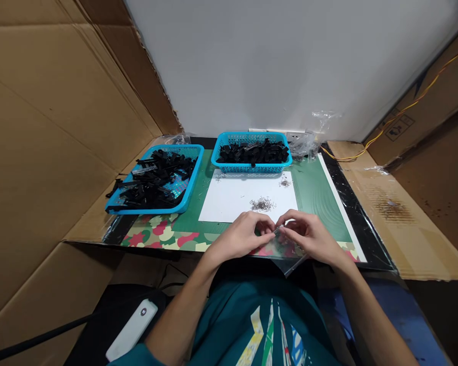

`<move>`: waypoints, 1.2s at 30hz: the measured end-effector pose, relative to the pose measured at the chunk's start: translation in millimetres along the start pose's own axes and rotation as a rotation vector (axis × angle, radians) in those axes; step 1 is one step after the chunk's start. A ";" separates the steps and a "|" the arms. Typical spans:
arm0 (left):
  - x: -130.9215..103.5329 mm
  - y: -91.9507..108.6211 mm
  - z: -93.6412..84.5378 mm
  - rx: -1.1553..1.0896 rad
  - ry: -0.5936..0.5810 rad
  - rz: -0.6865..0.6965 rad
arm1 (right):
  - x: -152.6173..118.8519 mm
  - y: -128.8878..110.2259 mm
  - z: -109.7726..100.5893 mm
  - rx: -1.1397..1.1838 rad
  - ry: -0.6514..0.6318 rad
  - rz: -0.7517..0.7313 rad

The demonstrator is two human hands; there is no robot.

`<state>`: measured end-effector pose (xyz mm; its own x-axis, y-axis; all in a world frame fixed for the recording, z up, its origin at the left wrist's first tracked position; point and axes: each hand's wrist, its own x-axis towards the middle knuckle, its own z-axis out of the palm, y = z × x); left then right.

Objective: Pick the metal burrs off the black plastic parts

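Observation:
A small clear plastic bag (288,262) hangs over the table's front edge, pinched near its upper part by both hands. My left hand (248,233) has thumb and fingers closed at the bag's left side. My right hand (307,233) grips it from the right with thumb and bent fingers. The fingertips nearly meet, and what the bag holds is too unclear to tell. Just beyond the hands, a pile of tiny dark wire-like pieces (262,204) lies on a white sheet (221,203). A smaller pile of such pieces (285,182) is at the sheet's far right.
A blue basket (187,203) of black plastic parts (156,175) stands at the left, another blue basket (252,168) of black parts at the back. Crumpled clear plastic (307,145) lies at the back right. Cardboard walls (61,101) flank the table. A white device (133,330) is lower left.

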<state>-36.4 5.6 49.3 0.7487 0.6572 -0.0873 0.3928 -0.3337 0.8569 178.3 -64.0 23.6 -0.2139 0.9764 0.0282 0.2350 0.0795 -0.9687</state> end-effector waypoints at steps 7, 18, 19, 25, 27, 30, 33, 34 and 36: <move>0.4 -4.7 8.5 -0.097 0.051 -0.058 | 4.1 -6.6 0.9 -0.006 0.051 0.022; 0.5 -5.4 8.0 -0.214 0.029 -0.057 | 2.9 -4.1 0.8 0.120 0.030 0.072; 0.5 -5.5 8.2 -0.220 0.030 -0.058 | 2.6 -3.5 0.7 0.134 0.025 0.077; 2.4 -10.3 7.9 -0.326 -0.043 -0.096 | 3.4 -4.1 -0.4 0.158 0.016 0.096; 3.1 -12.2 6.9 -0.363 -0.083 -0.101 | 4.2 -4.6 -1.8 0.157 0.008 0.099; 3.8 -13.5 6.0 -0.395 -0.095 -0.124 | 5.3 -4.6 -4.8 0.130 0.007 0.068; 4.2 -13.4 6.3 -0.408 -0.067 -0.141 | 5.9 -4.0 -6.9 0.072 0.020 0.010; 4.2 -13.3 6.3 -0.403 -0.063 -0.143 | 6.0 -3.6 -7.0 0.059 0.026 -0.007; 4.0 -12.6 5.9 -0.386 -0.080 -0.137 | 6.1 -2.8 -6.3 0.056 0.044 -0.023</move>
<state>-35.2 8.4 35.1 0.7483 0.6185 -0.2400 0.2740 0.0413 0.9608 182.3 -57.0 28.0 -0.1768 0.9824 0.0598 0.1773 0.0915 -0.9799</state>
